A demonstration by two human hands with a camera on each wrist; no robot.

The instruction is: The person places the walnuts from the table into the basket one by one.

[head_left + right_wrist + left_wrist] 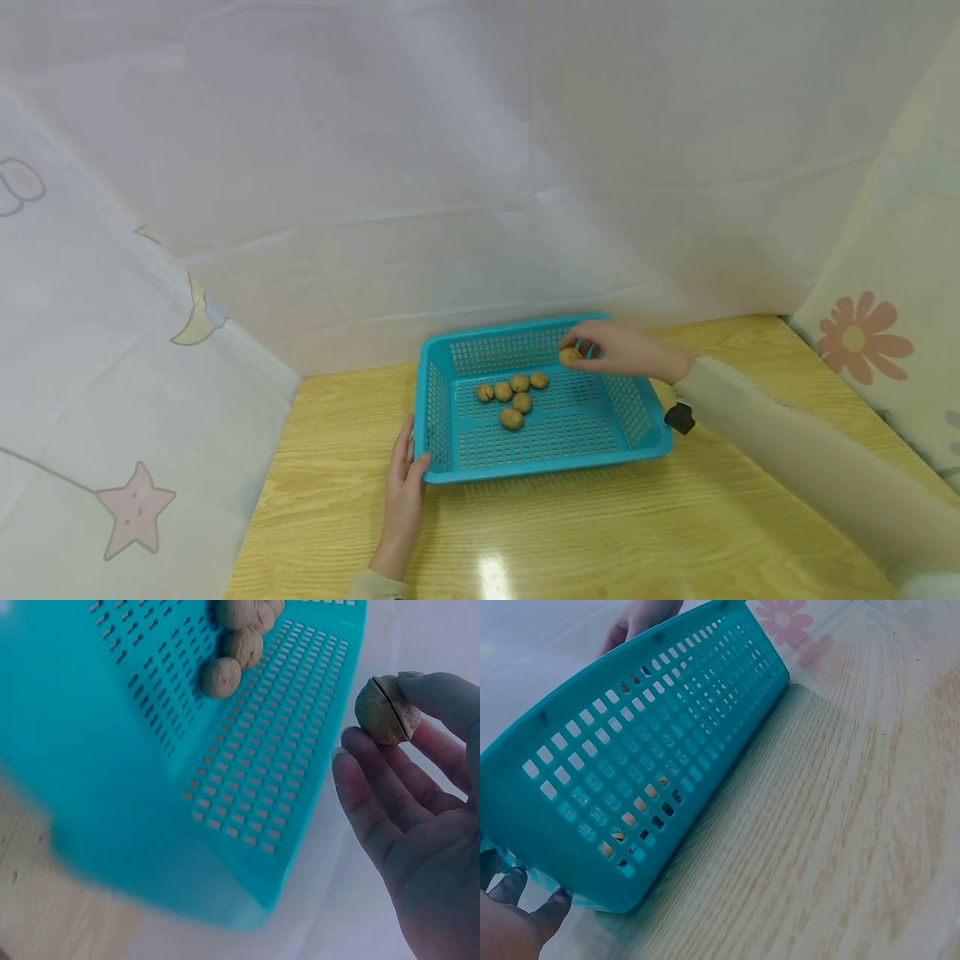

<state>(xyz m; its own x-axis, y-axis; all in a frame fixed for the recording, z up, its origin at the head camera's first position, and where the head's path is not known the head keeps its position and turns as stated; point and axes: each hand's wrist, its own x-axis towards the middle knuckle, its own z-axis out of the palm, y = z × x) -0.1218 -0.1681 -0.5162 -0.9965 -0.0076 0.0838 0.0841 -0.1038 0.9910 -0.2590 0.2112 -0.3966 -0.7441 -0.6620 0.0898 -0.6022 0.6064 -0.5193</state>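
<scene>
A blue plastic basket (543,468) with slotted walls sits on the wooden table, several walnuts (512,418) lying on its floor left of the middle. My left hand (405,492) grips the basket's near left corner, thumb over the rim and fingers along the outside wall. In the left wrist view those fingers (551,915) curl against the basket's end. Over the basket's far right part, my right hand (611,348) pinches one walnut (386,710) between thumb and fingertips. A dark seam runs across that walnut in the right wrist view.
The wooden table (570,542) carries the basket close to a pale hanging sheet (450,208) at the back. More printed cloth (97,400) hangs at the left and right sides. A small black object (680,418) shows under the right wrist, beside the basket's right rim.
</scene>
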